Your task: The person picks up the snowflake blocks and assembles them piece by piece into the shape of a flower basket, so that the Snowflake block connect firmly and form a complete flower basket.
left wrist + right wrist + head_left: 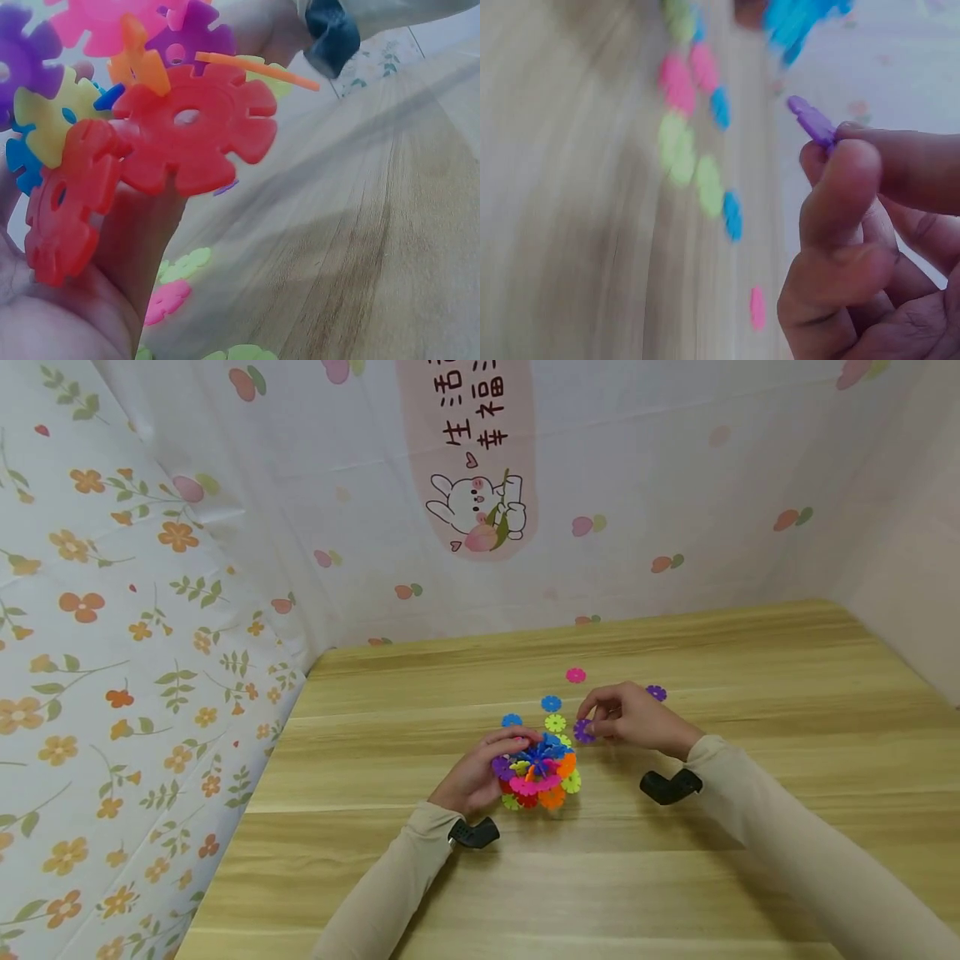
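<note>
A colourful cluster of interlocked plastic flower discs (538, 774) is gripped in my left hand (480, 770), above the wooden table. The left wrist view shows its red discs (191, 139) near the palm, with purple, pink, orange, yellow and blue pieces behind; part of that hand is hidden by them. My right hand (643, 720) pinches a single purple flower disc (583, 731) between thumb and forefinger, to the right of the cluster and apart from it. In the right wrist view this purple disc (814, 124) appears nearly edge-on.
Loose flower discs lie on the table (337, 860) beyond the cluster: a pink disc (575, 675), a blue disc (551, 702) and a yellow-green disc (555, 722) among them. Another purple disc (656, 692) lies behind my right hand. A printed cloth (637, 468) hangs behind the table.
</note>
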Motion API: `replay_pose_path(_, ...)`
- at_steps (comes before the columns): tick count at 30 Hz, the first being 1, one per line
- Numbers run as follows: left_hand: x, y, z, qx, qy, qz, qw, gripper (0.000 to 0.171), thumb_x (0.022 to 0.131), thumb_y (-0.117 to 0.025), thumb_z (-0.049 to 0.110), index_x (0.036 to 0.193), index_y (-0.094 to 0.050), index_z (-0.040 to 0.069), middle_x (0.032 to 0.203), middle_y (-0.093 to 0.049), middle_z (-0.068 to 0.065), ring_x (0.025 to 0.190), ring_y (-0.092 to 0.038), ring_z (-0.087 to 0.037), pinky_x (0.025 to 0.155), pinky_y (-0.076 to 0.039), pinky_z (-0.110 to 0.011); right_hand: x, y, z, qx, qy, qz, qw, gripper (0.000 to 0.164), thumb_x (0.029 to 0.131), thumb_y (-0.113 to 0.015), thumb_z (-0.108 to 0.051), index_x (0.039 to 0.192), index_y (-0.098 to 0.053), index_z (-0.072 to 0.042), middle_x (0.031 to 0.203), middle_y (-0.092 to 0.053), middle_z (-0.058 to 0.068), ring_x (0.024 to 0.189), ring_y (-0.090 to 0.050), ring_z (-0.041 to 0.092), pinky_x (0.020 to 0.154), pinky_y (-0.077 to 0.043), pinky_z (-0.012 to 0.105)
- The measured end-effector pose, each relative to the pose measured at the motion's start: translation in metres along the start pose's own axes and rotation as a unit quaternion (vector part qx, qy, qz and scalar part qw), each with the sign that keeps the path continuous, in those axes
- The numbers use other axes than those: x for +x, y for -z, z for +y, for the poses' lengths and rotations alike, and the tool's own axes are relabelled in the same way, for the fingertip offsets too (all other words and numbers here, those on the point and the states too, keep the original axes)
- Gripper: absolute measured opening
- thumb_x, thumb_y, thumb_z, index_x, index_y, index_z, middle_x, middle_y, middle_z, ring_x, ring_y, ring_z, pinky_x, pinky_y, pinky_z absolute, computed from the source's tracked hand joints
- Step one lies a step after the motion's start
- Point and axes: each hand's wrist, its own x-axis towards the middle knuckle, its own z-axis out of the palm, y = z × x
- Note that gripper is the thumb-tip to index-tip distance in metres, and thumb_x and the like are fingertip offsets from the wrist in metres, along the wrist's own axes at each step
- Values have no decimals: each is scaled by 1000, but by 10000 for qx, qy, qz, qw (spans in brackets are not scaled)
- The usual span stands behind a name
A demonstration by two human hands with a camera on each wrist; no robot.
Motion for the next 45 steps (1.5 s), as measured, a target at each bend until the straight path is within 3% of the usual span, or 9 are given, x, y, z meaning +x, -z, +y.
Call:
replay_pose_path(8, 1, 0, 1, 272, -61, 55, 9996, 24, 103, -52, 21, 101, -75, 27, 124, -63, 10, 128, -49, -13, 104, -50, -24, -9, -7, -22, 602, -42, -66, 9982, 17, 93, -68, -7, 109, -69, -3, 71, -63, 10, 57, -54, 26, 54, -51, 35)
replay_pose_path(16, 2, 1, 2, 419, -32, -32, 9991, 27, 104, -49, 20, 101, -74, 28, 123, -62, 10, 123, -50, -13, 99, -52, -25, -13, -12, -32, 258, 161, -78, 9995, 14, 91, -71, -10, 103, -70, -3, 67, -64, 12, 56, -59, 28, 47, -42, 27)
replay_pose_path(23, 2, 1, 2, 764, -139, -99, 9969, 26, 103, -50, 19, 100, -74, 29, 123, -60, 9, 120, -49, -14, 96, -50, -27, -14, -17, -36, -247, 521, -4, 9983, 9, 92, -70, -8, 99, -74, -3, 66, -67, 7, 54, -62, 33, 45, -44, 27)
replay_pose_path(31, 1, -6, 2, 778, -269, -20, 9966, 27, 103, -49, 16, 99, -74, 27, 121, -61, 7, 114, -55, -12, 92, -53, -25, -16, -25, -37, -66, 535, 424, 9976, 9, 92, -69, -5, 100, -68, -1, 66, -67, 7, 57, -65, 34, 54, -58, 40)
replay_pose_path(37, 3, -14, 2, 670, -369, 249, 9968, 27, 103, -51, 16, 97, -74, 28, 116, -62, 9, 109, -55, -10, 86, -53, -25, -20, -30, -36, 91, 692, 890, 9936, 4, 92, -67, 0, 95, -66, -2, 67, -63, 7, 54, -65, 24, 56, -59, 39)
replay_pose_path(41, 2, -19, 1, 568, -440, 256, 9971, 22, 103, -54, 16, 101, -74, 25, 113, -63, 6, 103, -58, -11, 83, -57, -25, -21, -32, -34, 133, 847, 886, 9924, 5, 91, -67, 2, 93, -65, -2, 66, -60, 7, 52, -62, 26, 54, -58, 38)
replay_pose_path(45, 0, -22, -1, 554, -560, 260, 9966, 20, 102, -55, 13, 107, -74, 18, 113, -64, 4, 102, -60, -12, 85, -58, -25, -20, -32, -32, 29, 926, 614, 9938, 7, 91, -68, 2, 92, -64, -4, 66, -57, 5, 51, -59, 30, 52, -55, 32)
